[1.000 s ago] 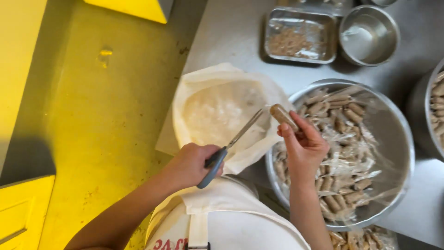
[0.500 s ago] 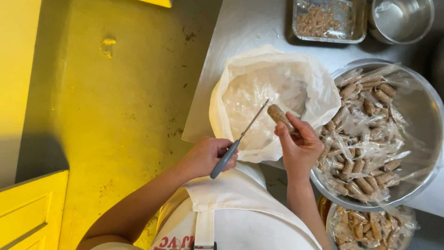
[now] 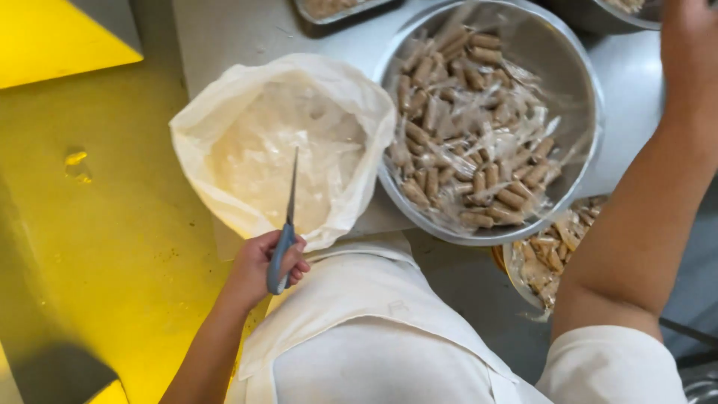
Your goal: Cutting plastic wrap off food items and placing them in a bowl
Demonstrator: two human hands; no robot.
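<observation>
Scissors point(image 3: 286, 224) gripped by blue handle in left hand point(image 3: 262, 265), blades closed, pointing up over open plastic bag point(image 3: 224, 127) at counter point(image 3: 224, 30) front edge; right hand point(image 3: 688, 45) reaches past bowl of wrapped rolls point(image 3: 576, 82), grip unclear

The bag point(image 3: 284, 142) sits left of the bowl point(image 3: 576, 82), both on the counter point(image 3: 224, 30).

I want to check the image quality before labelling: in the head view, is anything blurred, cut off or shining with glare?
Head view: lighting even and soft, the scissors in the left hand fairly sharp; the right hand is cut by the top edge and slightly blurred; mild glare on the steel bowl rim and the plastic wrappers; the yellow floor shows small reflections.
</observation>
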